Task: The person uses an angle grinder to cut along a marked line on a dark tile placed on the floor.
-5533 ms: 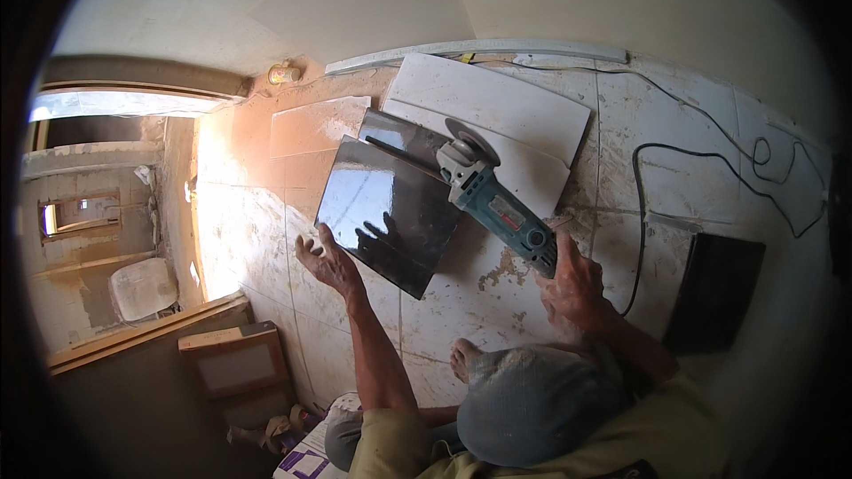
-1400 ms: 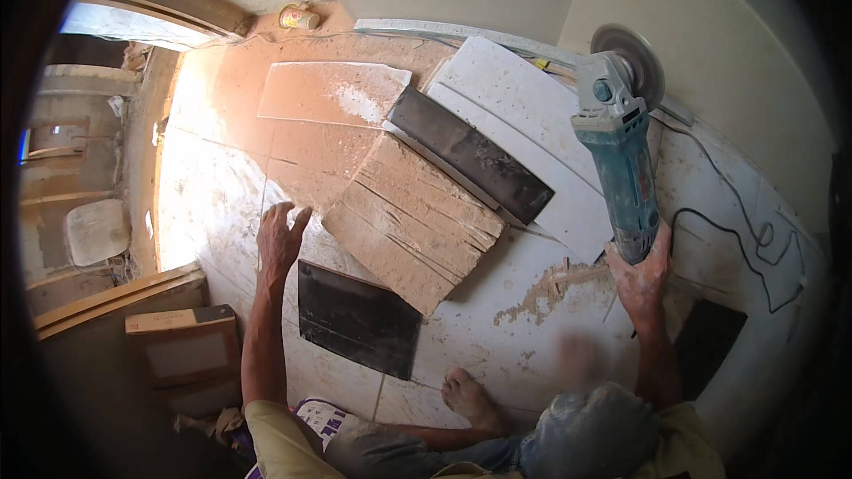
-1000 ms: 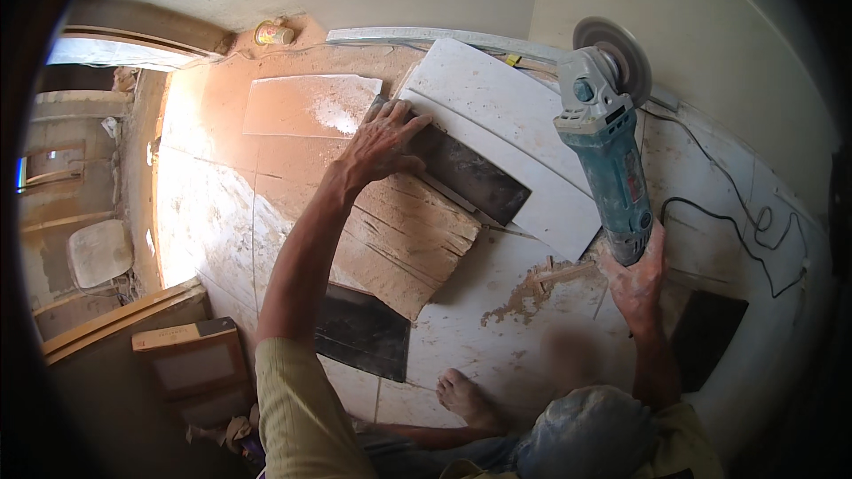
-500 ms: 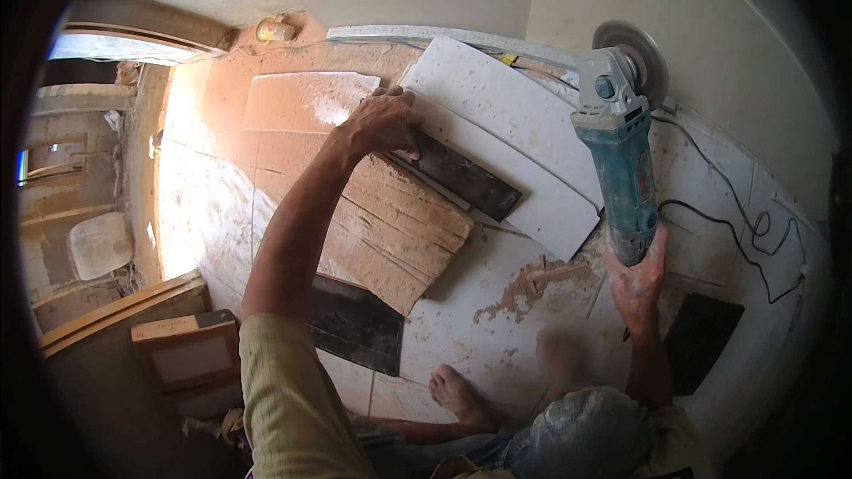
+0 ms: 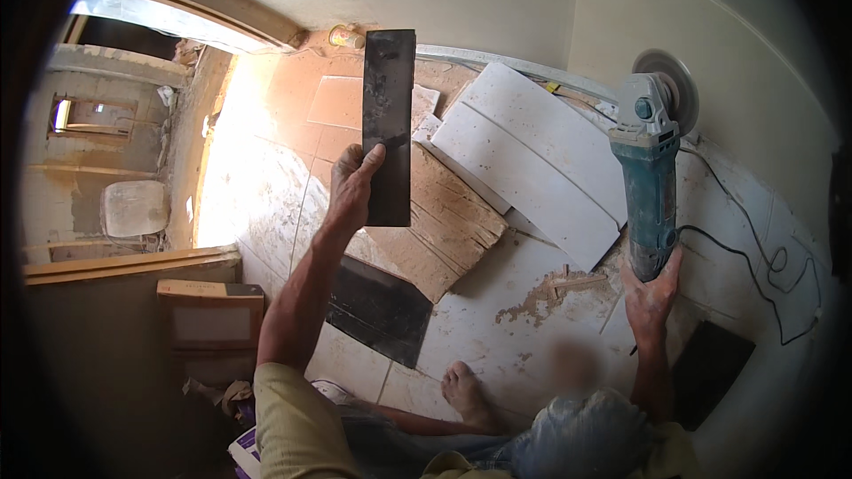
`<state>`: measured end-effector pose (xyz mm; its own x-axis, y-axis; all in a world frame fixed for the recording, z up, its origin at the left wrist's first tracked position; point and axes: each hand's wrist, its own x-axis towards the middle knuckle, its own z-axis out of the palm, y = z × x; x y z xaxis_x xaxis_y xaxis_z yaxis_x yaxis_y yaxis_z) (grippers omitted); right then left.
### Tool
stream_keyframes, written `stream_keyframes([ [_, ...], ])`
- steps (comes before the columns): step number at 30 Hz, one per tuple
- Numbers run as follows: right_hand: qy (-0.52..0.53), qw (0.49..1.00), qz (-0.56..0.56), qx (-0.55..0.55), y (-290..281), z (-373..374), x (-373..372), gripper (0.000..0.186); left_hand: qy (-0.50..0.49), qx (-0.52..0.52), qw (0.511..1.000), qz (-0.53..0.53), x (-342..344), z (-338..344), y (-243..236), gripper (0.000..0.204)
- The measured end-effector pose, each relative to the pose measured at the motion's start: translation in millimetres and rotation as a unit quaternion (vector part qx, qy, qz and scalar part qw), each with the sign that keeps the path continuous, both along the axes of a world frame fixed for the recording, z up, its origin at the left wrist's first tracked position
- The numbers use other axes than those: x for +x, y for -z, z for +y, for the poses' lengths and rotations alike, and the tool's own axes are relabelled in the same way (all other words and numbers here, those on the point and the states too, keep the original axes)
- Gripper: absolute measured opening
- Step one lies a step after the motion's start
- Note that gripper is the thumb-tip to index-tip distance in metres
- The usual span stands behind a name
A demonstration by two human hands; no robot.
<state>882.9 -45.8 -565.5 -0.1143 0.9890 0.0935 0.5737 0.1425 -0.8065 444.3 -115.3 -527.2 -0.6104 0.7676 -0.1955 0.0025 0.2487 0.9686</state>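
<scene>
My left hand (image 5: 355, 182) grips a narrow strip of dark tile (image 5: 389, 115) by its left long edge, thumb across its face, holding it upright above the floor. In my right hand (image 5: 652, 288) is the rear end of a teal angle grinder (image 5: 646, 182), raised with its disc (image 5: 667, 89) pointing away from me; the disc looks blurred. Below the strip lies a dusty, scored brown board (image 5: 457, 231). A larger dark tile piece (image 5: 377, 310) lies nearer me, partly beneath that board. White tile slabs (image 5: 541, 160) rest to the right of the board.
A black cord (image 5: 763, 257) loops over the floor at the right, near another dark tile piece (image 5: 713, 371). Cardboard boxes (image 5: 213, 315) stand at the left. By the far wall are a small tub (image 5: 346, 36) and a long metal straightedge (image 5: 453, 55). Brown debris (image 5: 555, 297) litters the floor.
My left hand has lifted the dark tile strip off the white slabs and brought it upright. The grinder stays in my right hand. The whole view has shifted slightly.
</scene>
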Motion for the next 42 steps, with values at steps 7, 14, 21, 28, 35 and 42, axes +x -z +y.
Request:
stream_keyframes([
  [7, -0.030, 0.997, -0.047, -0.054, -8.5, -14.5, -14.8, 0.067, -0.312, 0.037, 0.943, -0.108, 64.1, -26.8, 76.1, 0.028],
  [14, -0.065, 0.995, 0.021, -0.075, 5.1, -26.9, -13.5, 0.053, -0.358, -0.015, 0.930, -0.080, 100.4, -10.8, 123.0, 0.024],
  [21, -0.090, 0.991, -0.041, -0.089, 6.2, -24.7, -9.5, 0.066, -0.364, -0.071, 0.925, 0.087, 122.4, 14.6, 119.3, 0.031],
  [28, -0.104, 0.987, -0.056, -0.108, 9.9, -22.2, -13.5, 0.067, -0.193, -0.323, 0.897, 0.231, 120.6, 9.0, 77.1, 0.043],
  [35, -0.146, 0.984, -0.072, -0.068, 13.7, -34.7, -38.2, 0.066, -0.061, -0.134, 0.855, 0.498, 146.8, -46.6, 122.6, 0.050],
  [42, -0.214, 0.972, -0.092, -0.023, 17.2, -40.9, -68.8, 0.064, 0.018, -0.098, 0.874, 0.475, 179.2, -70.1, 127.2, 0.052],
])
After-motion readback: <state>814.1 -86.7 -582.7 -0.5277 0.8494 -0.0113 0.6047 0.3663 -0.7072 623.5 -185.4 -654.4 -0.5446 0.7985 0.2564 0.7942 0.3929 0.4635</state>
